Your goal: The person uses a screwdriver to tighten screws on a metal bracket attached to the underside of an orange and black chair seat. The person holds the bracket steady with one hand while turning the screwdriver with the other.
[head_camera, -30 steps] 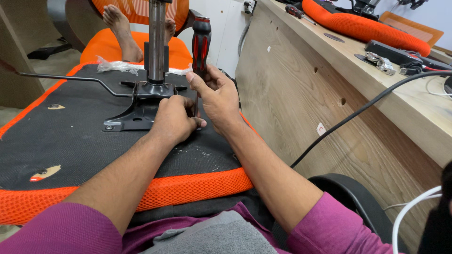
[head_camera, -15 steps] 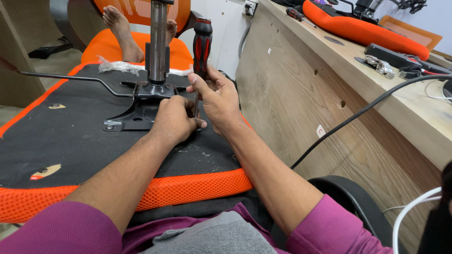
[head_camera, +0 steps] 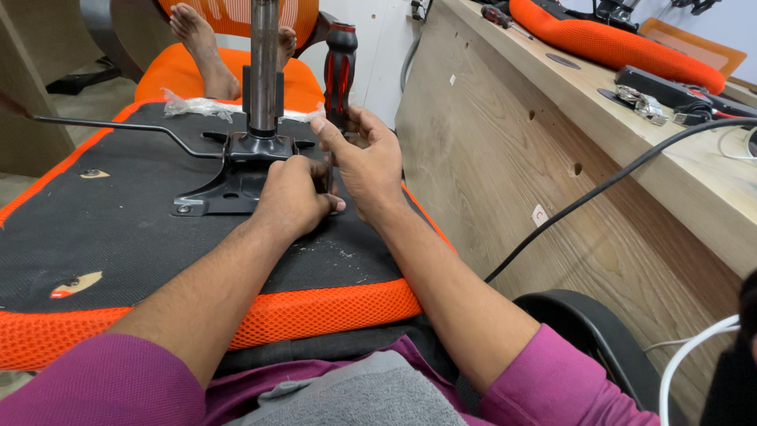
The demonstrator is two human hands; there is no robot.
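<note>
- The left hand (head_camera: pixel 293 196) and right hand (head_camera: pixel 364 162) lie close together on the black seat underside (head_camera: pixel 118 237), beside the metal mounting plate (head_camera: pixel 236 177).
- The upright steel column (head_camera: pixel 264 63) blocks the way just behind them.
- A thin lever rod (head_camera: pixel 110 126) crosses the left side.
- The screwdriver handle (head_camera: pixel 341 67) stands near the right fingers.
- The wooden desk wall (head_camera: pixel 512 158) closes the right side.
- The near seat surface is open.
</note>
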